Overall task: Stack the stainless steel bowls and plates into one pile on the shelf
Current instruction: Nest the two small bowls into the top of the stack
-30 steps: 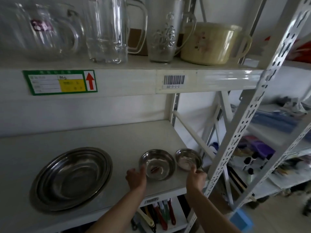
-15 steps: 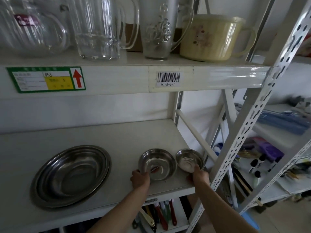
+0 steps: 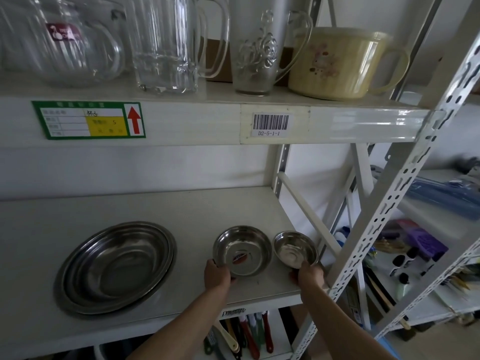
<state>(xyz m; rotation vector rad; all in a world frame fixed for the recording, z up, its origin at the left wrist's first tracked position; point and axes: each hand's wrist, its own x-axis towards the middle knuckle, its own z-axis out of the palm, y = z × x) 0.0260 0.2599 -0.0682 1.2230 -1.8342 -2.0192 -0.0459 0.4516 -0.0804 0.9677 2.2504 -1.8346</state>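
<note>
Here the left hand [image 3: 217, 274] is gripping the medium bowl [image 3: 242, 249] and the right hand [image 3: 309, 275] the small bowl [image 3: 295, 249], probably for nesting onto the plates [image 3: 117, 266].

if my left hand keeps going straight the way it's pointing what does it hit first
The medium steel bowl: your left hand is already at its near rim, pointing toward the back of the shelf. Beyond the bowl the way looks free, though depth is unclear.

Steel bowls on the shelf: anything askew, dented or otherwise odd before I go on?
Nothing stands out. The middle bowl and small bowl sit upright side by side near the shelf front edge; the left hand and right hand are at their near rims. The plates lie nested, flat. The middle bowl holds a small sticker.
</note>
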